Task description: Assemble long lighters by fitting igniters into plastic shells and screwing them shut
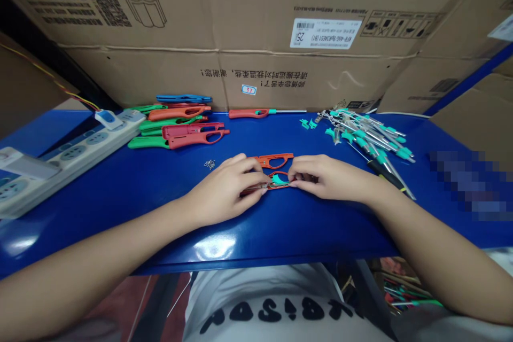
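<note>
Reaches over the desk [320,230] with bare left forearm [132,243] and bare right forearm [425,235], slanting both inward from its near edge. Holds left grip [226,189] back upward at the desk's middle, with thumb and fingers pinched together at the tips. Faces it with right grip [326,179], curling fingers inward toward the thumb.

a white shirt [276,283] covers the body at six o'clock, its cloth softly creased, with a row of chunky, rounded black letters [312,308] across it, hard to read from this angle. the left hand [228,189] and right hand [324,177] are bare, as are both forearms. greyish cloth [436,325] shows at four o'clock, blurred.
</note>
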The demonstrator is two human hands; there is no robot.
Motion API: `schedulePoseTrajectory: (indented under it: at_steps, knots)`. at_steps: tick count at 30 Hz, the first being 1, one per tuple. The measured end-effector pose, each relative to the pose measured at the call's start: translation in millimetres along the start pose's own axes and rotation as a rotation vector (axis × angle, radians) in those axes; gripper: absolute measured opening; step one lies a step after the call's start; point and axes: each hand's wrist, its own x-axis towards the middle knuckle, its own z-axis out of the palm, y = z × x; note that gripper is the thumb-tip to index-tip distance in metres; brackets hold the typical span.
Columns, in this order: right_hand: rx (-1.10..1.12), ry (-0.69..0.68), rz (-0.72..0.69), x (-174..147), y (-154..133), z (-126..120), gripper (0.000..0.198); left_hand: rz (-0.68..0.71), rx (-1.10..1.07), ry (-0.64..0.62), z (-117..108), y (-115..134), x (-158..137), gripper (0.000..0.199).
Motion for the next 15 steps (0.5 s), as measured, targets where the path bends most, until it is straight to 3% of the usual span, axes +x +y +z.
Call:
schedulePoseTrajectory:
  at_steps: [6, 15]
  knots:
    - [0.023, 0.005, 0.002, 2.0, 1.2, 2.3, 0.008, 0.115, 0.025, -0.023, 6.2, -2.9, -0.8, 0.03]
    - [-0.014, 0.032, -0.014, 5.3, 0.1, 7.9, 0.012, 0.084, -0.043, -0.039, 7.2, -4.5, -0.5, 0.032]
